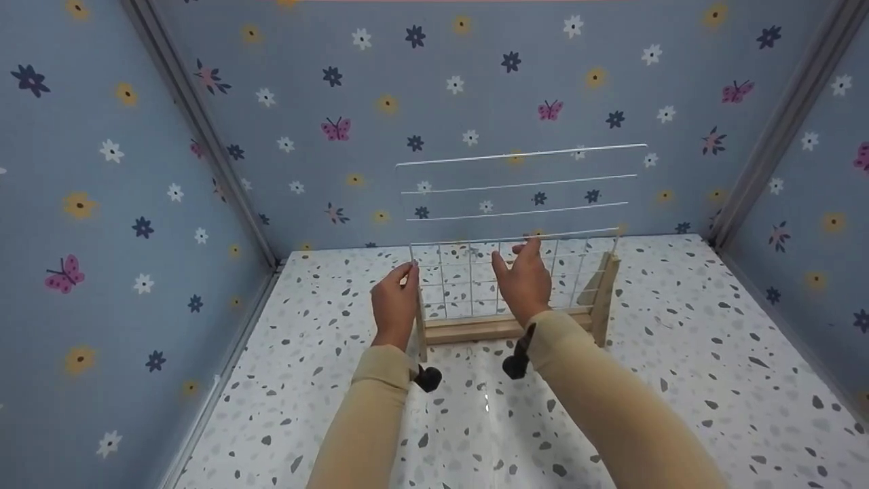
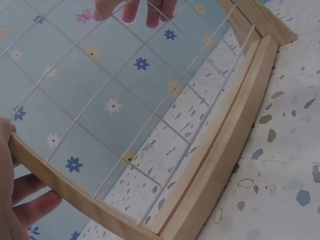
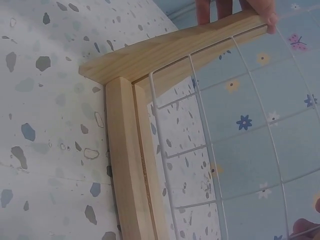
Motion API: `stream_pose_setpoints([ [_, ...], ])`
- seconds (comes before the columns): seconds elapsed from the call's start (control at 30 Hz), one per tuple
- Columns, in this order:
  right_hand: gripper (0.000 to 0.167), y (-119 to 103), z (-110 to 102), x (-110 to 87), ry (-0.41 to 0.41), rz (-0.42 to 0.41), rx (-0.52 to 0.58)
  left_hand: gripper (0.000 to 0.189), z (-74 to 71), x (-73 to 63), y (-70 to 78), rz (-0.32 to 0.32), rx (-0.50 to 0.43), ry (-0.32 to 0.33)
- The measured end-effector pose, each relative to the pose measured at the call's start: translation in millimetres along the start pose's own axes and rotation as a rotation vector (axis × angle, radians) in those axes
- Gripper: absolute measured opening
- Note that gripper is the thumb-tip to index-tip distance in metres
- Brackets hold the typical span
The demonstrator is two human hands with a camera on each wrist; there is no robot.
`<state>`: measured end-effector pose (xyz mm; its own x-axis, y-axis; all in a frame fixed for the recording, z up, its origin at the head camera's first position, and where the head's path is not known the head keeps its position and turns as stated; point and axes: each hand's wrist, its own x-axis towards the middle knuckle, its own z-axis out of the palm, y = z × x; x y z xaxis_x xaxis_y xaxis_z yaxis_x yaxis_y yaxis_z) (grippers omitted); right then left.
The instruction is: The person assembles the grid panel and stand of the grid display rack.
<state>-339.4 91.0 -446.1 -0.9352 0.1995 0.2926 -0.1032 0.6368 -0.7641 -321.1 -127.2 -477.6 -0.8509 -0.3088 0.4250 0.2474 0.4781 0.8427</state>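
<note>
A white wire grid (image 1: 470, 282) stands upright in a wooden stand with a grooved base bar (image 1: 475, 331). My left hand (image 1: 396, 302) grips the upper end of the stand's left wooden side piece (image 2: 75, 192), beside the grid's edge. My right hand (image 1: 528, 282) is raised at the middle of the grid, its thumb and fingers apart. In the left wrist view the right hand's fingers (image 2: 155, 15) show through the wires; whether they touch the wire cannot be told. The right side piece (image 1: 604, 299) stands beyond the right hand, untouched.
The stand rests on a white speckled tabletop (image 1: 679, 380). Close behind it rises a blue wall (image 1: 448, 115) with flowers and butterflies. Similar panels enclose the left side (image 1: 102, 285) and right side (image 1: 801, 224). Black wrist devices (image 1: 428, 378) hang below both cuffs.
</note>
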Motion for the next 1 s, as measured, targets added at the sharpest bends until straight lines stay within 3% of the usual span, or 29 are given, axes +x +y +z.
stream_pose_setpoints([
  [0.23,0.067,2,-2,1.0,-0.026,0.015,-0.009,0.027,0.4,0.2,0.8,0.032,0.018,0.019],
  [0.5,0.069,12,-7,-0.8,-0.044,-0.051,0.046,0.025,0.0,0.5,4.2,0.045,0.016,0.039],
  [0.73,0.047,38,-27,1.2,0.046,-0.182,0.066,0.025,0.5,0.5,4.1,0.035,0.015,0.038],
  [1.0,0.023,72,-76,12.4,0.201,-0.396,0.003,0.026,1.0,0.6,3.8,0.036,0.013,0.050],
])
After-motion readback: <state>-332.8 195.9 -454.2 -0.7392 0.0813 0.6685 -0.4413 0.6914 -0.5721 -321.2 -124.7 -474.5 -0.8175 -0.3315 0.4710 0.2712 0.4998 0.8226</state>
